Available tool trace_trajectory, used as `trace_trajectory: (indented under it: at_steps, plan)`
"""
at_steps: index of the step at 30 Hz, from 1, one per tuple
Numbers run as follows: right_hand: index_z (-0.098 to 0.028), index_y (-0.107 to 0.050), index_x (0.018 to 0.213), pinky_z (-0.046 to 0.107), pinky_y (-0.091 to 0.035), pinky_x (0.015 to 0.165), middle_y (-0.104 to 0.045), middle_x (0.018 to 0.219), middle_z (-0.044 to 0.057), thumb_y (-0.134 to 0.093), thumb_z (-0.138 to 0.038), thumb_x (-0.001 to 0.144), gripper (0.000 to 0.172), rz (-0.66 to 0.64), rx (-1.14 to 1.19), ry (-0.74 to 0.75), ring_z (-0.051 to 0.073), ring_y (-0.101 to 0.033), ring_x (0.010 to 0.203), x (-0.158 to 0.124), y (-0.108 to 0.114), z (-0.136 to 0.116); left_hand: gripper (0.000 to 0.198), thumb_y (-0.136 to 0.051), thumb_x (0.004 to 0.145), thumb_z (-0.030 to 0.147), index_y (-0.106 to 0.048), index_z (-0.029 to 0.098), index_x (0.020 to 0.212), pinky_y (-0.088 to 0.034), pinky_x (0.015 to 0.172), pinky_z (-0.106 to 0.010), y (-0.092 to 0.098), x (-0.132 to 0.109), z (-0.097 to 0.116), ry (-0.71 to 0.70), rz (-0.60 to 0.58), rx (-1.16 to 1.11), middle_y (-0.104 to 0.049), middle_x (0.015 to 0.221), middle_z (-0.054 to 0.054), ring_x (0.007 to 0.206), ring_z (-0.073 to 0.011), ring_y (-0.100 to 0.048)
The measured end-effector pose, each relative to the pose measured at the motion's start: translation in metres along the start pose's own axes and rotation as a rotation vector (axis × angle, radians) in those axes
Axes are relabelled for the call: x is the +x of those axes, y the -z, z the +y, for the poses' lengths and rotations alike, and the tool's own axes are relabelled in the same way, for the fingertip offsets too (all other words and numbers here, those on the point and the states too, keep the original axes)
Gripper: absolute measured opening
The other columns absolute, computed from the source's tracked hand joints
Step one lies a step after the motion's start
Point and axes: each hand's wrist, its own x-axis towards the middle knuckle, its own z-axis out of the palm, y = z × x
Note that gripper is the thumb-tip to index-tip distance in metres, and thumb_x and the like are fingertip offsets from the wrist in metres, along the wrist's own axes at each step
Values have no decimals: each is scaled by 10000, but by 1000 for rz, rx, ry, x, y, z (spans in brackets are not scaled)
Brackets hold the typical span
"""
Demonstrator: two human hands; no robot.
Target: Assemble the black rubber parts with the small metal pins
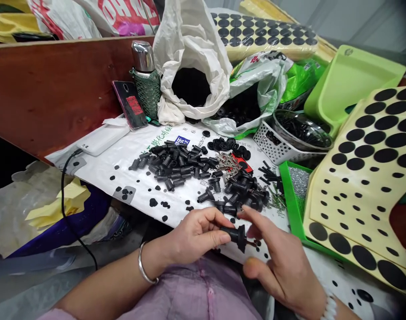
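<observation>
So a black plastic fitting (pixel 235 236) is being held out over the near edge of the white-covered worktop (pixel 99 171), pinched between the thumb and fingers of the left hand (pixel 199 233), which is reached in with the forearm angled up from the lower left. The right hand (pixel 284 264) is brought in from the lower right, thumb and fingers spread wide around the fitting's flanged end, and whether it's being brushed by any fingertip can't be told. The space just beyond is pretty much taken up by a pile of flanged black parts (pixel 243 191), with loose black sleeves (pixel 179 162) and metal pins (pixel 227 164) heaped further back. The right side is hemmed in by a green tray (pixel 294 222) and dotted cream sheets (pixel 359 200), and the back is blocked off by a white bag (pixel 196 35) and a perforated basket (pixel 272 144)
</observation>
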Motion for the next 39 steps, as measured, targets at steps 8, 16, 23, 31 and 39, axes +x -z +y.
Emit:
trace_trajectory:
  at_steps: [8,16,23,31,39]
  plan:
    - [-163,-585,820,204,-465,431,-615,563,20,-300,-377,952,380,-173,116,-94,116,-574,455,3,-2,-4,222,-644,749,295,-546,143,877,-357,582,-210,1,-5,-8,-51,8,77,-524,695,13,607,-80,-458]
    - [-129,-511,1176,309,-549,704,-671,1002,150,-475,-316,891,343,-75,4,86,224,-658,869,0,-6,-5,209,-599,761,294,-498,148,872,-389,576,-223,5,-9,-7,-22,13,55,-505,654,21,581,-92,-472]
    - [-167,-600,746,188,-481,453,-594,535,-10,-295,-334,952,404,-333,476,-467,111,-573,467,6,-6,-13,125,-508,813,188,-548,151,926,-430,739,-298,4,-16,-17,-400,14,684,-585,871,-71,798,-173,-537]
    - [-183,-536,1108,246,-554,630,-682,909,73,-495,-264,863,262,-116,520,-391,163,-659,726,-5,-17,-13,140,-455,858,186,-506,158,986,-453,754,-317,9,-16,-24,-434,93,777,-591,908,-83,840,-188,-559]
    - [-168,-464,1218,218,-499,542,-620,763,14,-472,-325,882,371,-114,521,-535,105,-562,556,-1,-15,-1,155,-453,875,174,-515,164,1017,-467,790,-333,12,13,-6,-647,202,1012,-609,926,-94,879,-192,-563]
